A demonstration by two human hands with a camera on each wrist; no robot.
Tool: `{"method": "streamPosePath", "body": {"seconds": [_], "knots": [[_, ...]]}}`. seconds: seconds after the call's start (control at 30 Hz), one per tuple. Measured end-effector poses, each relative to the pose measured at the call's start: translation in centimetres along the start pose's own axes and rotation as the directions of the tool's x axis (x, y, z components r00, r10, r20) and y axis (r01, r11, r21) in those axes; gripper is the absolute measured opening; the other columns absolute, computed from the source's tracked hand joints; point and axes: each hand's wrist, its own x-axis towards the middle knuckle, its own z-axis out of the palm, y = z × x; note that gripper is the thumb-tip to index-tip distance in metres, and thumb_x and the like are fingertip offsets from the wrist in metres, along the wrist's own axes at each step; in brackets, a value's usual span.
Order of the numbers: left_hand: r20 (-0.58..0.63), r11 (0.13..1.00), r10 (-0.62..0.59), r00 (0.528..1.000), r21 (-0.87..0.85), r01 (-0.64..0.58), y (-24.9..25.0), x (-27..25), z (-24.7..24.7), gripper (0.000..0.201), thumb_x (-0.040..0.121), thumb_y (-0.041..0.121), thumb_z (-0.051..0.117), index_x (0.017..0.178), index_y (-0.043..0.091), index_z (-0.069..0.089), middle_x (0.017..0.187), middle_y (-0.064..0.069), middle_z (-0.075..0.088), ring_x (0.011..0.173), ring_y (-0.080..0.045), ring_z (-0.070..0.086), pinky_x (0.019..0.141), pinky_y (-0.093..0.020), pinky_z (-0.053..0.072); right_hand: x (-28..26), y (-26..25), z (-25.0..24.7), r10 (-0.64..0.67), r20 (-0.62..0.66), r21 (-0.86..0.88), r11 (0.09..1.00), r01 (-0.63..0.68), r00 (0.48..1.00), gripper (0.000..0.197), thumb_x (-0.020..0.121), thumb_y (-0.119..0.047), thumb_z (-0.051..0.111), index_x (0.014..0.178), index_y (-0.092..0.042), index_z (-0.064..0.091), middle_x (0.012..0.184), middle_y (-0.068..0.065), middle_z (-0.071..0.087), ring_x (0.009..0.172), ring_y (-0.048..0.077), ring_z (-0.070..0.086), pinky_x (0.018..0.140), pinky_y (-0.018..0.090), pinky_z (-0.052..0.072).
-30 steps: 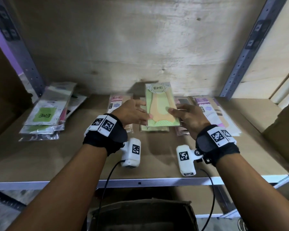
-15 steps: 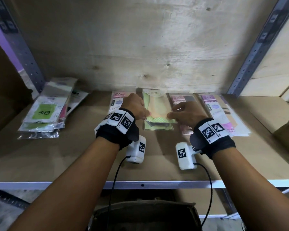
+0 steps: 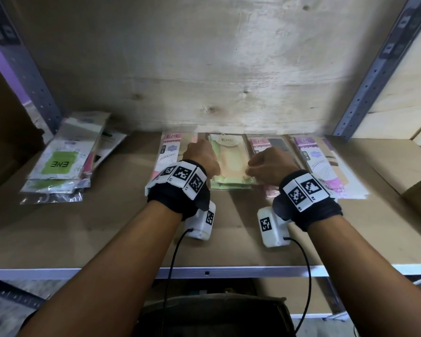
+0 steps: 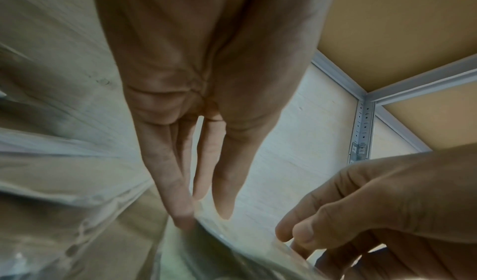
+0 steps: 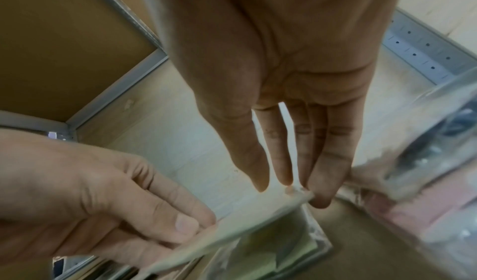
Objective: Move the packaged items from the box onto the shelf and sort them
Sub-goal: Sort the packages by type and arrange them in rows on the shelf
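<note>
A green and peach ENE packet (image 3: 231, 164) lies almost flat over a matching green stack (image 3: 229, 186) in the middle of the shelf (image 3: 107, 227). My left hand (image 3: 204, 152) holds its left edge and my right hand (image 3: 255, 166) holds its right edge. In the left wrist view my left hand (image 4: 201, 217) has long, nearly straight fingers whose tips meet the packet (image 4: 232, 249). In the right wrist view my right hand (image 5: 291, 188) pinches a corner of the packet (image 5: 232, 233), which still sits slightly raised above the stack. The box (image 3: 216, 312) shows dark below the shelf.
Sorted rows flank the green stack: pink packets (image 3: 170, 152) on the left, pink and black ones (image 3: 265, 144) and purple ones (image 3: 326, 166) on the right. A loose pile (image 3: 63, 164) lies at the far left. Metal uprights (image 3: 374, 69) frame the bay, and a plywood back wall stands behind.
Both hands have carried the green packet further back and down onto the green stack. It was tilted up facing me and now lies nearly flat.
</note>
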Motion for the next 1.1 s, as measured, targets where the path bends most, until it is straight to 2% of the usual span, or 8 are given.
{"method": "streamPosePath", "body": {"seconds": [0.13,0.23,0.37,0.5,0.7,0.87,0.97,1.1], "knots": [[0.020,0.997,-0.006,1.000,0.083,0.004,0.3,0.2,0.3,0.048,0.077,0.018,0.083,0.119,0.001,0.066,0.122,-0.014,0.066,0.113,-0.029,0.064,0.098,-0.038,0.053,0.0,-0.5,0.1,-0.006,0.025,-0.029,1.000,0.007,1.000,0.022,0.085,-0.019,0.073,0.106,-0.014,0.075,0.106,0.006,0.074,0.093,0.019,0.067,0.075,0.025,0.049],[-0.004,0.987,0.009,1.000,0.160,-0.008,0.5,0.4,0.6,0.047,0.077,0.026,0.083,0.115,0.002,0.067,0.118,-0.013,0.067,0.109,-0.029,0.064,0.090,-0.034,0.054,0.0,-0.8,0.6,-0.013,0.032,-0.033,0.999,0.014,0.999,0.021,0.085,-0.017,0.072,0.106,-0.012,0.075,0.104,0.009,0.074,0.093,0.022,0.068,0.079,0.028,0.054],[-0.035,0.983,-0.006,0.999,0.184,0.013,0.7,0.4,1.1,0.053,0.076,0.034,0.083,0.115,0.004,0.063,0.119,-0.013,0.065,0.110,-0.029,0.064,0.077,-0.031,0.050,-0.3,-0.9,1.1,-0.012,0.054,-0.045,0.999,0.014,0.998,0.023,0.087,-0.018,0.071,0.109,-0.011,0.074,0.109,0.010,0.072,0.096,0.024,0.069,0.077,0.027,0.052],[-0.044,0.982,-0.012,0.999,0.186,0.020,0.9,0.3,1.3,0.056,0.077,0.036,0.082,0.118,0.004,0.063,0.121,-0.013,0.065,0.109,-0.029,0.064,0.073,-0.030,0.047,-0.4,-0.9,1.0,-0.007,0.059,-0.042,0.999,0.009,0.998,0.025,0.088,-0.019,0.071,0.110,-0.010,0.074,0.109,0.011,0.072,0.097,0.025,0.069,0.074,0.026,0.050],[-0.024,0.982,-0.014,1.000,0.186,0.019,1.0,0.5,1.5,0.047,0.080,0.034,0.079,0.115,0.005,0.067,0.113,-0.011,0.069,0.103,-0.027,0.067,0.070,-0.029,0.048,-0.3,-1.0,1.0,0.008,0.067,-0.036,0.999,-0.005,0.998,0.025,0.088,-0.019,0.070,0.111,-0.011,0.074,0.108,0.012,0.072,0.099,0.026,0.068,0.073,0.026,0.049],[-0.030,0.981,0.006,1.000,0.192,0.000,0.7,0.7,1.4,0.047,0.081,0.034,0.078,0.117,0.006,0.067,0.117,-0.010,0.068,0.107,-0.027,0.065,0.074,-0.029,0.049,-0.1,-1.0,1.0,0.006,0.050,-0.043,0.999,-0.004,0.999,0.024,0.088,-0.020,0.070,0.110,-0.012,0.074,0.113,0.011,0.071,0.101,0.025,0.067,0.086,0.031,0.055],[-0.036,0.979,0.016,0.999,0.202,-0.008,0.6,0.7,1.3,0.048,0.082,0.034,0.078,0.118,0.004,0.066,0.121,-0.012,0.065,0.111,-0.029,0.063,0.082,-0.031,0.050,-0.1,-1.2,1.0,0.006,0.044,-0.063,0.998,-0.003,0.999,0.022,0.088,-0.022,0.069,0.107,-0.013,0.075,0.111,0.011,0.071,0.099,0.025,0.067,0.080,0.028,0.052],[-0.072,0.979,0.065,0.995,0.198,-0.049,0.5,0.5,0.3,0.047,0.082,0.030,0.077,0.117,0.000,0.065,0.121,-0.018,0.064,0.111,-0.033,0.063,0.084,-0.036,0.052,-0.4,-1.7,0.4,-0.016,0.027,-0.051,0.999,0.018,1.000,0.019,0.087,-0.021,0.067,0.104,-0.015,0.076,0.108,0.007,0.072,0.100,0.022,0.066,0.074,0.025,0.046]]}}
